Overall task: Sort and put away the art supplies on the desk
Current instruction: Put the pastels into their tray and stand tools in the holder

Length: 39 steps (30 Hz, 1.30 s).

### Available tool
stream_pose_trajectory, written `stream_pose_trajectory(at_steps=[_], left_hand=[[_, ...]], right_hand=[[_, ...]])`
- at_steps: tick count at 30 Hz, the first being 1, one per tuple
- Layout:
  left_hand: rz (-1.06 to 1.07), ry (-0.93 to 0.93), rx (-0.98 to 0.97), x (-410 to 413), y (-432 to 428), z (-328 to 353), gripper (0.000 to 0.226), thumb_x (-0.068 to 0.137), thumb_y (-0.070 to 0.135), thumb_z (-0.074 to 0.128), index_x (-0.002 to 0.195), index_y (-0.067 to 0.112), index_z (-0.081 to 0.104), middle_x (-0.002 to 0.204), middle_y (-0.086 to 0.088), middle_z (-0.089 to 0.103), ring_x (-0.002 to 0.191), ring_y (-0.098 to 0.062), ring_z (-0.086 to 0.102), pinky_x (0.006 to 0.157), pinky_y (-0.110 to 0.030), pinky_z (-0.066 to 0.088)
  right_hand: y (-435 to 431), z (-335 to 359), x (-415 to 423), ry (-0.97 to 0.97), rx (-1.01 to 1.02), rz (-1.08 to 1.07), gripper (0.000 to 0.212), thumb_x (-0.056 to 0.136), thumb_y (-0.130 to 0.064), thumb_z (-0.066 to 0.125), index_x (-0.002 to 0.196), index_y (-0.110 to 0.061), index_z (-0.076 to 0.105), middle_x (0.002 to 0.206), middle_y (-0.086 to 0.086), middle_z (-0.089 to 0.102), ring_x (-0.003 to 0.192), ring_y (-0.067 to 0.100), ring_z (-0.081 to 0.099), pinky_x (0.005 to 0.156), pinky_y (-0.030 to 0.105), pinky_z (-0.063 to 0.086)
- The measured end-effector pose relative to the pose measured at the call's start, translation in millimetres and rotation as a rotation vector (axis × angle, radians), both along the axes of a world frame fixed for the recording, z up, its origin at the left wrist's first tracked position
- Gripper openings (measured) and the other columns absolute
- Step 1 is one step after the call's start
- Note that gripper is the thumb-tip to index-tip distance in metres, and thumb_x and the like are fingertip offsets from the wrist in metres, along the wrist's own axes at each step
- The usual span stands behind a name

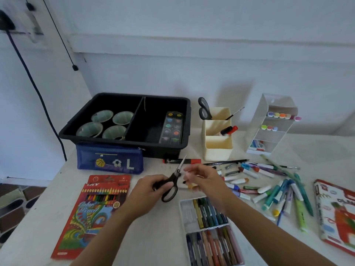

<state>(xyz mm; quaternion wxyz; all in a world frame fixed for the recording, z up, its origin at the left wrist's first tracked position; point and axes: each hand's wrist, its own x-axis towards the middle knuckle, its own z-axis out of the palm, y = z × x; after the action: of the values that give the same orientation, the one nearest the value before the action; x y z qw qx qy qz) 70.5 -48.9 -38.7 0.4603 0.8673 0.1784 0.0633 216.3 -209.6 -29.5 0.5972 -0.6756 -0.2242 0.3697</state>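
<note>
My left hand point(151, 191) grips the black-handled scissors point(173, 181) above the middle of the white desk, blades pointing up and away. My right hand point(203, 178) hovers just right of the scissors, fingers spread and blurred, with nothing clearly held. A cream pen holder point(218, 144) behind holds another pair of scissors point(204, 109), a brush and markers. A heap of loose markers and pens point(272, 187) lies to the right. An open tray of oil pastels point(209, 229) sits in front of my right arm.
A black divided bin point(124, 144) at the back holds cups and a watercolour palette point(172, 128). A blue pencil pouch point(110, 160) leans on it. A coloured pencil box point(92, 214) lies left, a red box point(338, 214) far right, a white marker rack point(270, 123) back right.
</note>
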Motion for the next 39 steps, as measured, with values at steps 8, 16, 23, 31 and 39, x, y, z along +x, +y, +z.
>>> stream_pose_trajectory(at_steps=[8, 16, 23, 31, 39], left_hand=[[-0.133, -0.073, 0.01, 38, -19, 12, 0.018, 0.1, 0.044, 0.056, 0.089, 0.038, 0.069, 0.082, 0.016, 0.068, 0.08, -0.008, 0.063, 0.068, -0.016, 0.046], [0.012, -0.262, 0.228, 86, -4, 51, 0.031, 0.1, 0.049, 0.049, 0.1, 0.026, 0.07, 0.088, 0.012, 0.061, 0.086, -0.006, 0.058, 0.073, -0.016, 0.045], [-0.191, -0.222, 0.474, 148, -16, 50, 0.022, 0.104, 0.029, 0.054, 0.119, 0.022, 0.068, 0.114, 0.012, 0.061, 0.104, 0.003, 0.049, 0.09, -0.009, 0.038], [-0.291, 0.01, 0.934, 180, -26, 36, 0.034, 0.107, 0.04, 0.039, 0.121, 0.029, 0.068, 0.126, 0.008, 0.063, 0.11, -0.019, 0.046, 0.094, -0.035, 0.033], [-0.287, 0.011, 0.879, 180, -18, 31, 0.032, 0.108, 0.035, 0.039, 0.115, 0.029, 0.07, 0.116, 0.009, 0.063, 0.099, -0.016, 0.042, 0.089, -0.033, 0.035]], right_hand=[[-10, 3, 9, -0.053, 0.027, -0.194, 0.019, 0.088, -0.014, 0.076, 0.088, -0.018, 0.057, 0.092, 0.0, 0.073, 0.088, 0.018, 0.071, 0.075, 0.031, 0.057], [-19, 52, 65, -0.294, 0.079, -0.46, 0.014, 0.096, -0.01, 0.063, 0.104, -0.02, 0.058, 0.1, -0.001, 0.065, 0.085, 0.01, 0.069, 0.072, 0.03, 0.06], [-4, 104, 132, -0.709, -0.211, -0.409, 0.011, 0.097, -0.015, 0.06, 0.107, -0.017, 0.064, 0.099, -0.003, 0.068, 0.083, 0.014, 0.065, 0.067, 0.019, 0.05], [28, 121, 176, -0.71, -0.436, -0.255, 0.013, 0.089, -0.01, 0.067, 0.099, -0.006, 0.074, 0.093, 0.007, 0.071, 0.081, 0.016, 0.065, 0.063, 0.017, 0.049], [30, 126, 197, -0.628, -0.423, -0.268, 0.013, 0.087, -0.002, 0.063, 0.081, -0.002, 0.075, 0.075, 0.016, 0.072, 0.052, 0.017, 0.064, 0.054, 0.023, 0.055]])
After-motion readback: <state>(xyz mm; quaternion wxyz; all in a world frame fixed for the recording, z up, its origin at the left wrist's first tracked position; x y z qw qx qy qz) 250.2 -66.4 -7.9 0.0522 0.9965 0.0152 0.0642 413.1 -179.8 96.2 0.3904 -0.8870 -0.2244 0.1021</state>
